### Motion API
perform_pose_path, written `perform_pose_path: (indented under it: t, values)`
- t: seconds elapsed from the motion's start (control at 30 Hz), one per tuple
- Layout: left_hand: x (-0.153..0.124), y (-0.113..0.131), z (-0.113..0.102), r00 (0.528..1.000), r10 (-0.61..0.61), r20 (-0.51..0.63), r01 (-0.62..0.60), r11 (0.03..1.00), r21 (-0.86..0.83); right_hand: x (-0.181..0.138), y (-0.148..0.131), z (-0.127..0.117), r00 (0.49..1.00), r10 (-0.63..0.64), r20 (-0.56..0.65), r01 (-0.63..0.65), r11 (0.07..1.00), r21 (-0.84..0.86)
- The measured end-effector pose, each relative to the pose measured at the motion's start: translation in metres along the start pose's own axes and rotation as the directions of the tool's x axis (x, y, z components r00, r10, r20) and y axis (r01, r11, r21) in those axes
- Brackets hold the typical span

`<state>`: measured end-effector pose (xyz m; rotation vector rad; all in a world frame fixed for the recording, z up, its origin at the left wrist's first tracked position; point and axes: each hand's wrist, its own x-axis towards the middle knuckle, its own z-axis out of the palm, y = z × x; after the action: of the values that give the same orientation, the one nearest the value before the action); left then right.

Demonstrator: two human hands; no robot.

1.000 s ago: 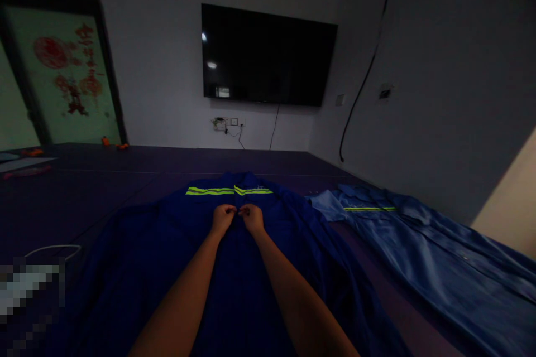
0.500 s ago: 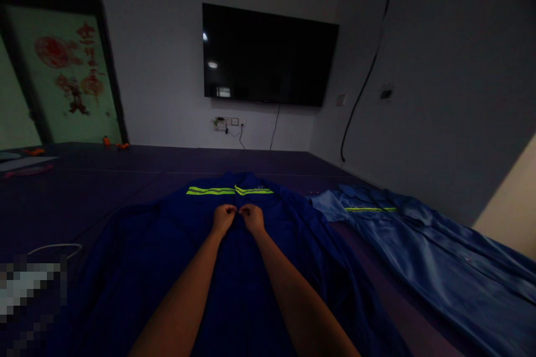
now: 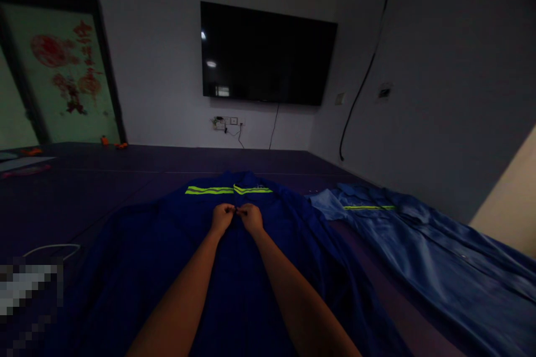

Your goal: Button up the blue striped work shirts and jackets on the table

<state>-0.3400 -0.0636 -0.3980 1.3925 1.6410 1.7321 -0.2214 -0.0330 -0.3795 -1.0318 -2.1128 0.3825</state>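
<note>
A dark blue work jacket (image 3: 167,240) with yellow-green reflective stripes across the chest lies spread out in front of me, its collar at the far end. My left hand (image 3: 222,220) and my right hand (image 3: 250,218) meet at the middle of its front, just below the stripes. Both have their fingers pinched on the edges of the jacket's front opening, fingertips almost touching. Whether a button or other fastener is between the fingertips is too small and dark to make out.
To the right lies a lighter blue garment (image 3: 419,245) with a yellow stripe. A white cable (image 3: 50,246) and a blurred-out pale object (image 3: 25,287) are at the left on the purple floor (image 3: 138,164). A television (image 3: 268,56) hangs on the far wall.
Both hands stay at the same place on the jacket front, the fingertips drawn slightly closer together. The view has shifted very slightly.
</note>
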Motion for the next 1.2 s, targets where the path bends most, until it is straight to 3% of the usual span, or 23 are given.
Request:
perform_pose_path:
  t: [0.23,0.53,1.2]
  values:
    - [-0.001,0.001,0.000,1.000,-0.010,0.008,0.010,1.000,-0.009,0.000,-0.003,-0.001,0.998,-0.036,0.045,0.041,0.992,-0.116]
    - [-0.002,0.004,-0.001,1.000,-0.009,0.029,0.011,0.999,-0.039,-0.002,-0.006,-0.002,0.997,-0.047,0.069,0.054,0.992,-0.111]
    - [0.000,0.007,0.000,0.998,-0.044,0.034,0.044,0.999,-0.006,-0.006,-0.018,-0.006,0.991,0.120,0.067,-0.100,0.965,-0.242]
